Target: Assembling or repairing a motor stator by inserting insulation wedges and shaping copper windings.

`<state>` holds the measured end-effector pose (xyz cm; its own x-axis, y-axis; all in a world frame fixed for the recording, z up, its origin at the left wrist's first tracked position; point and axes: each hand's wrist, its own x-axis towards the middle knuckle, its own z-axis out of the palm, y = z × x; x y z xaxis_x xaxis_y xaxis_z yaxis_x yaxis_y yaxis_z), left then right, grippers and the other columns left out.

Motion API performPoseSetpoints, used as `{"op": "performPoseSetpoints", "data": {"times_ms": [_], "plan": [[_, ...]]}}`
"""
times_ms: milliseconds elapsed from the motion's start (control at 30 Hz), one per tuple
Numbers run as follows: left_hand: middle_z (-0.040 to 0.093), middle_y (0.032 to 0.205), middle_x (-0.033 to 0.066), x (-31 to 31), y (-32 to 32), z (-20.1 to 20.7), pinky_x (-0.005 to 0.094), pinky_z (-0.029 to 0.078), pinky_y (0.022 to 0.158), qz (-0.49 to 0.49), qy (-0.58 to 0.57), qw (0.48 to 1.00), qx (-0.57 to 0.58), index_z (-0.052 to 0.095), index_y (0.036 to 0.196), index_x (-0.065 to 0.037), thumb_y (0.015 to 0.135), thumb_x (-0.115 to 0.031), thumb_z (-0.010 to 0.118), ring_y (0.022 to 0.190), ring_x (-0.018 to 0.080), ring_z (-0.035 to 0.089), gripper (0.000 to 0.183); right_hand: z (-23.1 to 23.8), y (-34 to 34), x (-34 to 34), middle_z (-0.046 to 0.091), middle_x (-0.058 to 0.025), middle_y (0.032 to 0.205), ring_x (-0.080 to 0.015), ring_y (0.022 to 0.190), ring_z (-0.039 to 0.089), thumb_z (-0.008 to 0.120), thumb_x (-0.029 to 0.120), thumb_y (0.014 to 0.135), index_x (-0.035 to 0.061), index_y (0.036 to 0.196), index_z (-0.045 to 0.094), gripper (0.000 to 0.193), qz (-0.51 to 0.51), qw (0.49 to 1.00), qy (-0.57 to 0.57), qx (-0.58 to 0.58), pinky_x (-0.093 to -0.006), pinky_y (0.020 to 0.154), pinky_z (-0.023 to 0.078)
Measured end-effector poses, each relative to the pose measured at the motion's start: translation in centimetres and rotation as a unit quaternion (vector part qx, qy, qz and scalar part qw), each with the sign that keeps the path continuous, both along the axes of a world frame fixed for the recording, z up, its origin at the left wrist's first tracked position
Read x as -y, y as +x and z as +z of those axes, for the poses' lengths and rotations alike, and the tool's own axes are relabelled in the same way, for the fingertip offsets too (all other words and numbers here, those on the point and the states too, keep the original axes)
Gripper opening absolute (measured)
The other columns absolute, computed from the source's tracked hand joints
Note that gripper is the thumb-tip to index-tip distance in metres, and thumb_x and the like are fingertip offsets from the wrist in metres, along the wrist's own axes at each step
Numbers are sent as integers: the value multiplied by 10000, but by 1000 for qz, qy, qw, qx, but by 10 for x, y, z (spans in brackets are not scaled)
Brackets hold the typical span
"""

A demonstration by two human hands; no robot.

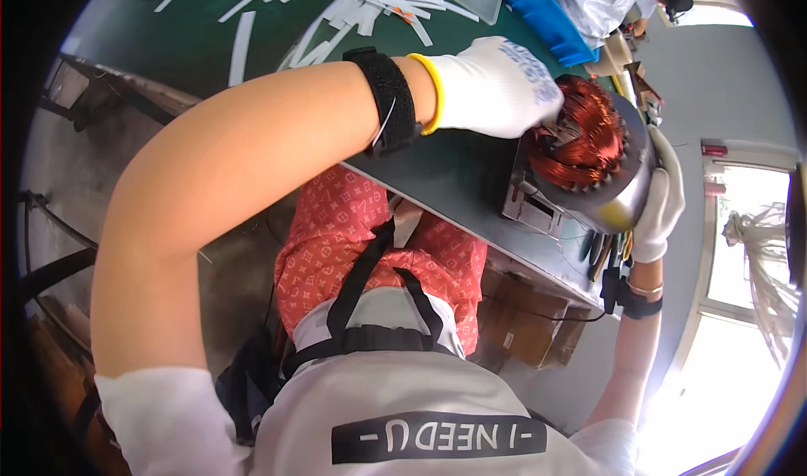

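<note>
Left hand [496,85] in a white knit glove with yellow cuff, fingers curled down onto the copper windings [580,135] of the motor stator [618,194]; fingertips press into the coil at its near-left side, so it grips the winding rather than lying flat. Black wrist strap [388,99] just behind the cuff. Left forearm bare, elbow bent sharply, reaching across the frame to the stator. Right hand [660,198], also white-gloved, wraps the stator's far metal rim, palm cupped against the shell, steadying it; right arm runs straight up from the lower edge, black band [632,301] at the wrist. Stator sits tilted at the near edge of the green table [454,173], winding face toward the camera. White paper strips [353,5] lie scattered well behind the stator; blue bin [546,18] just beyond it.
</note>
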<state>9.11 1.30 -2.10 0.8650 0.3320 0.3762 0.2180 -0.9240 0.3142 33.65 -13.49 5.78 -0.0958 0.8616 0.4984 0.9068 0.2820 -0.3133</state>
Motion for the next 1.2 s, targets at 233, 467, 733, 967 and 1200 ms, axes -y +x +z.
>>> {"op": "performPoseSetpoints", "data": {"times_ms": [233,467,733,967,1200], "plan": [[657,875,76,-11,-65,-4,415,498,763,83,-116,990,19,741,1078,-224,866,-227,595,820,277,627,257,-3,-11,-1,593,-206,1277,-300,1229,536,431,112,922,-59,1270,572,412,-6,1000,-9,-8,-368,1090,347],[599,1026,163,34,-20,-33,446,492,811,15,-52,984,170,625,1093,-41,792,-76,575,949,368,578,307,8,-9,6,606,-228,1248,-334,1207,561,430,57,857,-70,1226,590,421,-13,1000,10,16,-387,1080,367],[563,864,186,64,-5,-30,447,471,698,141,-184,953,194,555,970,-12,809,-15,570,790,379,576,162,9,-2,-1,655,-199,1109,-376,1040,632,630,155,797,3,1103,649,342,15,995,86,51,-413,915,502],[605,899,7,63,-7,-28,227,395,604,153,-491,849,120,566,1206,-19,818,-31,606,709,80,522,391,6,0,1,654,-128,918,-318,854,645,639,199,777,29,974,643,260,29,989,147,-8,-396,709,524],[591,972,12,102,-9,-7,181,361,584,214,-454,834,231,502,1263,-10,850,-16,573,722,42,488,419,-9,-4,-2,660,-72,870,-265,836,653,641,264,798,90,885,658,195,-6,984,175,-39,-384,672,518]]}}
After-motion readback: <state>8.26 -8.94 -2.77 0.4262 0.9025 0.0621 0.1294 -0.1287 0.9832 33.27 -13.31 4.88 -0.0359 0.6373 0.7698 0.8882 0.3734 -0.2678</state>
